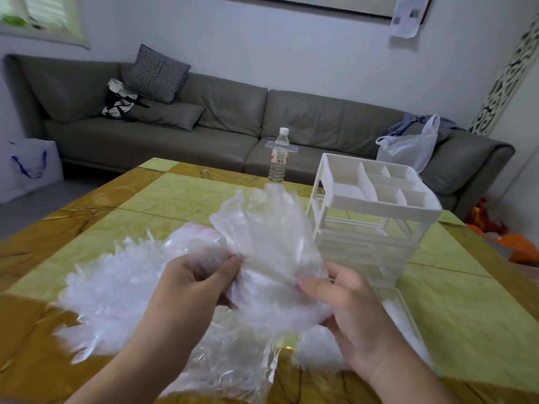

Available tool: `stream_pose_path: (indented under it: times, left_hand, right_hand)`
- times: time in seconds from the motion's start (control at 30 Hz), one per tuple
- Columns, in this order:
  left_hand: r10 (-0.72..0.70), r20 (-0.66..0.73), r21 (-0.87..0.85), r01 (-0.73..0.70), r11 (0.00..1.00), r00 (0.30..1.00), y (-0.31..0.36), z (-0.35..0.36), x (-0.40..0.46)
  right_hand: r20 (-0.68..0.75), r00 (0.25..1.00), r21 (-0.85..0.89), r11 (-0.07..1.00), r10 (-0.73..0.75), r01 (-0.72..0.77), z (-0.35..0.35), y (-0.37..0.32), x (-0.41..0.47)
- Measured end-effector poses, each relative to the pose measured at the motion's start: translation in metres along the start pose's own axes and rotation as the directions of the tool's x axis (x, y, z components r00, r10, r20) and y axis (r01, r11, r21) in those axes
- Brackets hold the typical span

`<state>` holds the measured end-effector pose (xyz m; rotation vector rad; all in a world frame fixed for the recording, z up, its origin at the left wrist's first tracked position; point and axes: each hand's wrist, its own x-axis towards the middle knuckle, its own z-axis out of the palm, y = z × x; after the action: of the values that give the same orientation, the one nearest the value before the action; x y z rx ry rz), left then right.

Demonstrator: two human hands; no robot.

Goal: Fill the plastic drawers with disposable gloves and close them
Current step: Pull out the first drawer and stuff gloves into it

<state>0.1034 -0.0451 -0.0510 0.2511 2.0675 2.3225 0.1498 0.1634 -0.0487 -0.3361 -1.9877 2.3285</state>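
The counter [455,310] in front of the person is a glossy yellow-green top crossed by amber-brown bands, and it catches soft reflections from the room. Both hands are raised over its near edge: the left hand [194,282] pinches a crumpled bunch of clear disposable gloves [262,246] between thumb and curled fingers, and the right hand [347,298] grips the same bunch from the other side, thumb pressed into the film. Beneath and to the left of the hands a loose heap of gloves [108,298] spreads across the counter, and a clear plastic bag [230,363] lies flat at the near edge. Just right of the hands stands the white plastic drawer unit [370,217], its top a divided tray; the upper slot of its frame is open, and a drawer sits in the frame lower down. Another white drawer [405,322] lies on the counter at the foot of the unit, pale material inside it, though the blur keeps me from saying more. A water bottle [279,154] stands upright at the far edge. Behind the counter a long grey sofa [180,135] runs along the pale wall, carrying a checked cushion [157,72], a black-and-white tote bag [119,100] and, at its right end, a white plastic carrier bag [408,147]. A white shopping bag [29,167] stands on the floor at the left.
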Motion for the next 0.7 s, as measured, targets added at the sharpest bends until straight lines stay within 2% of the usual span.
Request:
stream_pose_path:
  times: [0.07, 0.1, 0.17, 0.23, 0.27, 0.33, 0.4, 0.47, 0.53, 0.6, 0.7]
  left_hand:
    - [0.042, 0.171, 0.161, -0.070, 0.984, 0.984, 0.000, -0.003, 0.001]
    - [0.038, 0.255, 0.231, -0.099, 0.968, 0.966, 0.001, -0.006, 0.001]
    - [0.021, 0.337, 0.286, -0.123, 0.950, 0.941, 0.001, -0.009, 0.002]
    - [0.038, 0.291, 0.232, -0.109, 0.967, 0.956, 0.002, -0.009, 0.002]
    - [0.029, 0.226, 0.172, -0.070, 0.983, 0.974, 0.002, -0.007, 0.001]
    - [-0.023, 0.062, 0.037, 0.020, 0.999, 0.998, 0.001, -0.005, 0.002]
    - [-0.121, -0.044, -0.120, 0.115, 0.986, 0.992, 0.002, -0.002, 0.003]
    - [-0.202, 0.014, -0.214, 0.200, 0.956, 0.979, 0.005, 0.004, 0.001]
    - [-0.244, 0.119, -0.075, 0.254, 0.964, 0.962, 0.004, 0.008, -0.003]
    - [-0.262, 0.186, 0.099, 0.247, 0.964, 0.947, 0.002, 0.009, -0.009]
    - [-0.188, 0.121, 0.142, 0.170, 0.975, 0.975, -0.002, 0.008, -0.010]
  right_hand:
    - [0.099, 0.993, -0.009, 0.998, 0.066, -0.065, -0.002, -0.001, -0.002]
    - [0.100, 0.991, -0.001, 0.996, 0.089, -0.089, -0.002, -0.002, -0.002]
    - [0.005, 0.996, 0.022, 0.996, 0.084, -0.084, 0.000, -0.001, -0.001]
    - [-0.126, 0.991, 0.063, 0.997, 0.052, -0.045, 0.002, -0.002, 0.000]
    - [-0.173, 0.984, 0.090, 0.996, 0.035, -0.019, 0.001, -0.002, 0.002]
    - [-0.244, 0.970, 0.097, 0.994, -0.020, 0.045, 0.000, -0.002, 0.003]
    - [-0.289, 0.953, 0.043, 0.993, -0.095, 0.112, 0.000, -0.003, 0.002]
    - [-0.313, 0.936, -0.008, 0.986, -0.161, 0.167, 0.000, -0.003, 0.001]
    - [-0.311, 0.929, -0.043, 0.979, -0.203, 0.199, 0.002, -0.003, 0.000]
    - [-0.291, 0.928, -0.075, 0.973, -0.232, 0.220, 0.004, -0.002, -0.001]
    - [-0.260, 0.926, -0.105, 0.961, -0.274, 0.255, 0.006, -0.002, -0.002]
